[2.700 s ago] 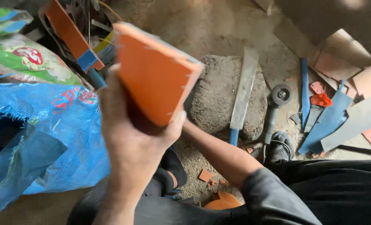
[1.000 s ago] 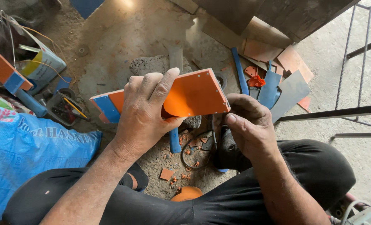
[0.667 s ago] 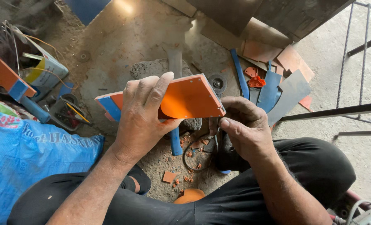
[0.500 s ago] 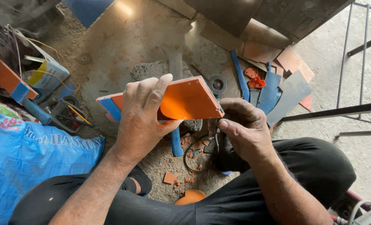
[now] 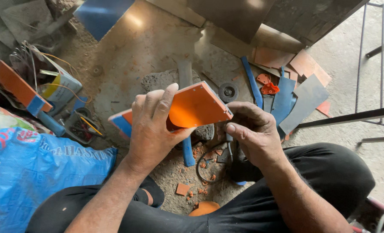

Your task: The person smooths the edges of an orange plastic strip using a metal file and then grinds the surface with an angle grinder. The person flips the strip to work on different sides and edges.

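My left hand (image 5: 151, 129) grips an orange sheet-metal piece (image 5: 196, 105) with a blue end, held flat over the ground in front of me. My right hand (image 5: 254, 133) is closed at the piece's right corner, fingers curled around a small dark tool whose shape is mostly hidden. Below the hands lie orange chips (image 5: 202, 166) and a wire loop (image 5: 207, 166) on the dirt.
Blue and orange metal offcuts (image 5: 286, 92) lie at the right, by a grinder disc (image 5: 228, 92). A rough stone block (image 5: 164, 80) sits behind the hands. A blue sack (image 5: 41, 168) is at the left, a box of wires and tools (image 5: 54, 86) above it. Steel bars (image 5: 351, 116) run at right.
The orange piece was first held upright in my left hand alone, then lowered flat. My right hand has come to its right corner and stays there; little moves in the last second.
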